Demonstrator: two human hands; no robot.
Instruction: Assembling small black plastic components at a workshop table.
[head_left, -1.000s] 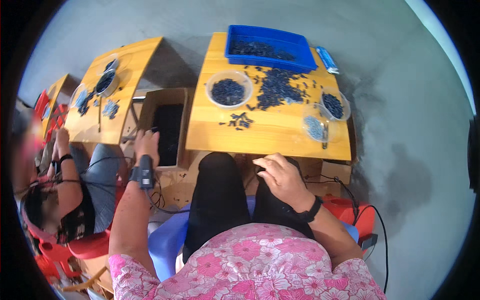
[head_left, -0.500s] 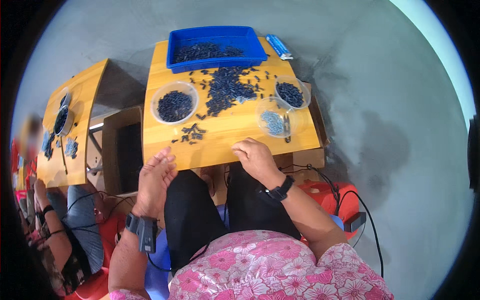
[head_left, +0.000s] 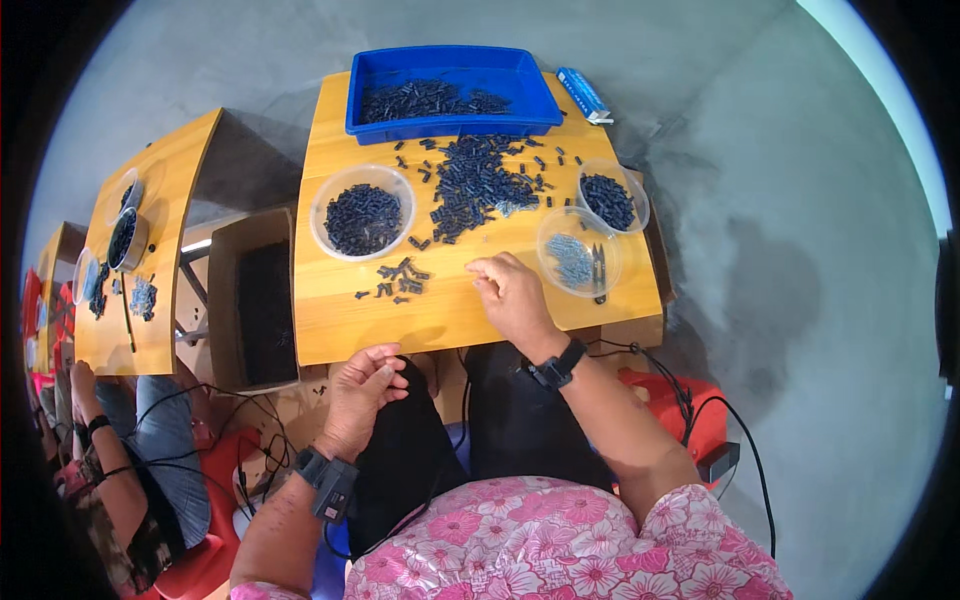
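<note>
My left hand (head_left: 368, 395) is above my lap, just off the table's front edge, with the thumb pressed to curled fingers. Over the front part of the table, my right hand (head_left: 512, 300) has thumb and forefinger pinched together. If either hand holds a small part, it is hidden. Ahead of my hands lies a small group of black parts (head_left: 403, 278). A clear tub of black parts (head_left: 362, 218) stands behind it. To the right of my right hand are a clear tub of small grey-blue pieces (head_left: 570, 260) and dark snips (head_left: 599, 272).
A loose pile of black parts (head_left: 475, 180) covers the table's middle. Behind it stands a blue tray (head_left: 455, 130), with a blue-and-white box (head_left: 583, 95) beside it. Another tub (head_left: 612, 200) is at right. A cardboard box (head_left: 225, 300) and a co-worker's table (head_left: 165, 230) are at left.
My left hand has moved rightward and toward my body, away from the table's edge. My right hand has moved a little farther over the table. The whole view has shifted slightly.
</note>
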